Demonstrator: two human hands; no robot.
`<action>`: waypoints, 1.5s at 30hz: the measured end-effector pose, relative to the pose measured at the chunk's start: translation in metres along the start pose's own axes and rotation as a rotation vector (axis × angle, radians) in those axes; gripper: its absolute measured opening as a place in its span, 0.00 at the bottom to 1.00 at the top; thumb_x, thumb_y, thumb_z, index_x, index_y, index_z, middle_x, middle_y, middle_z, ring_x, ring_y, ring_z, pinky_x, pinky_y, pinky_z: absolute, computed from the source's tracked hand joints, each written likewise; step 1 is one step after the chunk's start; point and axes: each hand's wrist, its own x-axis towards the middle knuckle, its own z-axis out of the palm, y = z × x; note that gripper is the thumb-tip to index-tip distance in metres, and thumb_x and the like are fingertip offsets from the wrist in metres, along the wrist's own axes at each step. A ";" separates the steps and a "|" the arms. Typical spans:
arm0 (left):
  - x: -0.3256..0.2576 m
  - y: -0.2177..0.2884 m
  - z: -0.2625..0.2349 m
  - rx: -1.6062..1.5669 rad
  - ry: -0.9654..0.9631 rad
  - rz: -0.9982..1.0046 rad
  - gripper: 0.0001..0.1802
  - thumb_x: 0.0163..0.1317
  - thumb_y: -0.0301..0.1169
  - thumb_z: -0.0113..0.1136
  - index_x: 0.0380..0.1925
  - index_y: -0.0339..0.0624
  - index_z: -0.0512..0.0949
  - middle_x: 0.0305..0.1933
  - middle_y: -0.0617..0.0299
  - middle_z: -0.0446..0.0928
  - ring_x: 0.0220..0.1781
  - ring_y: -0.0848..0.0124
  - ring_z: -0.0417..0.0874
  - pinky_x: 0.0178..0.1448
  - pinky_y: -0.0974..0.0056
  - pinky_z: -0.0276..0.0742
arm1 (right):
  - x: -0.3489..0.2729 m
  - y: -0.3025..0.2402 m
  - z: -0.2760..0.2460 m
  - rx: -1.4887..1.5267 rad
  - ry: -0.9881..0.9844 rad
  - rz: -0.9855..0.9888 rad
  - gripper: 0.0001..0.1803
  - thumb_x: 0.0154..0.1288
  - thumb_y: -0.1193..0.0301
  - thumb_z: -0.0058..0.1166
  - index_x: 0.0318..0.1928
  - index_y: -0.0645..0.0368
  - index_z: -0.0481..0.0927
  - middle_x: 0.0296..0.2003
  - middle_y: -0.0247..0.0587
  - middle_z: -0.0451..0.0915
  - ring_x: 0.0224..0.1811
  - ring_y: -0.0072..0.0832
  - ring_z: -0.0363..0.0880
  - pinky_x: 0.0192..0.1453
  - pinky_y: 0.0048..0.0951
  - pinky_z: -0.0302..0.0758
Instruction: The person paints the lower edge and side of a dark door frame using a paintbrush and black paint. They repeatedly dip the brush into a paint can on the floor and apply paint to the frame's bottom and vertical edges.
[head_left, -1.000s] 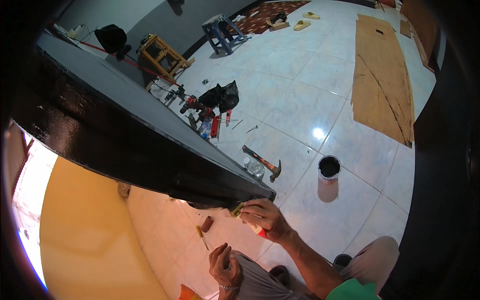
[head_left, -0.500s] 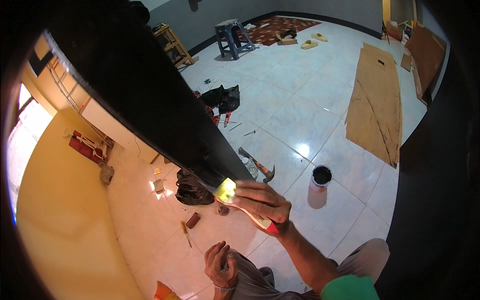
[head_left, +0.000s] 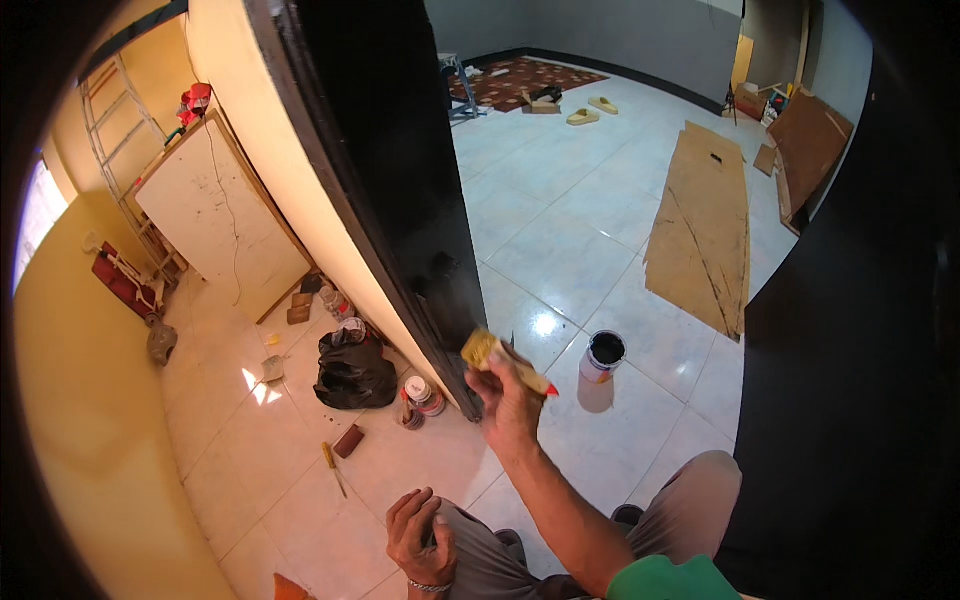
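Black doorframe (head_left: 390, 180) stands on glossy white-tiled floor (head_left: 545, 220).

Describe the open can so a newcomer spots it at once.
Find the tall black jamb mid-picture, then the right hand gripping a brush near its foot. Right of that hand, on the pale tiles, stands a can. Its round, open top, black inside, sets it apart from the flat brown board farther off.
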 end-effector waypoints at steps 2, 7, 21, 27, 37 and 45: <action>0.000 -0.002 -0.006 -0.012 0.005 0.010 0.14 0.52 0.23 0.60 0.38 0.31 0.87 0.46 0.45 0.87 0.53 0.47 0.85 0.60 0.50 0.80 | -0.008 0.009 -0.033 -0.109 0.143 -0.003 0.20 0.66 0.77 0.65 0.57 0.66 0.78 0.47 0.45 0.83 0.44 0.26 0.85 0.38 0.27 0.88; -0.006 -0.011 -0.022 -0.020 0.013 -0.001 0.15 0.50 0.22 0.60 0.39 0.34 0.87 0.46 0.47 0.87 0.54 0.48 0.86 0.61 0.50 0.80 | -0.025 0.000 -0.014 -0.260 0.159 -0.073 0.20 0.69 0.75 0.63 0.59 0.67 0.79 0.50 0.44 0.83 0.45 0.25 0.84 0.38 0.26 0.88; -0.006 -0.024 -0.033 -0.052 -0.005 -0.018 0.13 0.54 0.22 0.58 0.38 0.31 0.87 0.46 0.45 0.86 0.54 0.48 0.85 0.61 0.49 0.80 | -0.017 0.029 -0.048 -0.300 0.129 -0.153 0.21 0.71 0.72 0.61 0.62 0.62 0.77 0.53 0.44 0.82 0.46 0.30 0.86 0.35 0.28 0.87; -0.005 -0.027 -0.035 -0.050 0.016 -0.017 0.14 0.54 0.23 0.59 0.39 0.31 0.87 0.46 0.45 0.87 0.54 0.48 0.85 0.61 0.49 0.79 | -0.031 -0.024 0.057 -0.296 -0.011 -0.182 0.21 0.71 0.73 0.62 0.61 0.67 0.77 0.48 0.43 0.83 0.46 0.25 0.84 0.31 0.22 0.86; -0.007 -0.020 -0.030 -0.047 0.012 -0.024 0.12 0.55 0.23 0.59 0.37 0.30 0.86 0.45 0.44 0.86 0.54 0.48 0.85 0.60 0.49 0.80 | -0.016 0.013 -0.038 -0.331 0.114 -0.103 0.24 0.69 0.71 0.63 0.63 0.61 0.76 0.47 0.39 0.84 0.45 0.25 0.84 0.32 0.26 0.82; -0.003 -0.012 -0.029 0.007 0.019 -0.018 0.12 0.55 0.21 0.59 0.38 0.30 0.86 0.45 0.42 0.86 0.54 0.48 0.85 0.60 0.50 0.80 | -0.033 -0.056 0.074 -0.183 -0.175 -0.299 0.19 0.69 0.73 0.64 0.58 0.66 0.80 0.48 0.41 0.84 0.44 0.23 0.83 0.28 0.22 0.84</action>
